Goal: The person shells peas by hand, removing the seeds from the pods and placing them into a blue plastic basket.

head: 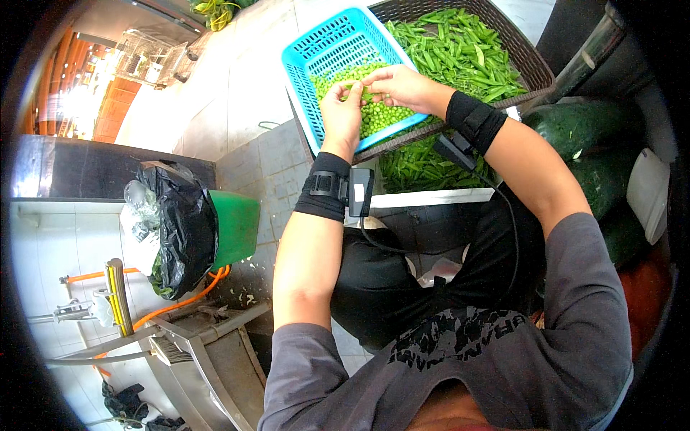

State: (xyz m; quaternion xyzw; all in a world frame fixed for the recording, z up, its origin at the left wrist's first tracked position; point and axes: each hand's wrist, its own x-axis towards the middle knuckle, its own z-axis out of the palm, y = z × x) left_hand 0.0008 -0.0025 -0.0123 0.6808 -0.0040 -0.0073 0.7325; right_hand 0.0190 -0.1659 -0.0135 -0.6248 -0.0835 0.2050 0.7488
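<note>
Over a blue plastic basket [299, 89], my left hand [345, 110] and my right hand [404, 86] meet at the fingertips. A small green pea pod [349, 85] is pinched between them, mostly hidden by the fingers. Loose shelled peas [380, 119] cover much of the basket's floor below. The basket rests tilted on a dark brown woven tray [531, 70], beside a heap of whole pea pods [447, 48]. More pods [418, 172] lie lower down, nearer to me, behind a white edge [431, 197]. Each wrist wears a black strap with a cabled device.
Large dark green watermelons [585, 126] sit at my right by a white container [647, 194]. To the left stands a green bin [234, 229] with a black bag [180, 231]. An orange hose [183, 304] runs past a metal frame [215, 339]. A wire cage [143, 59] stands farther off.
</note>
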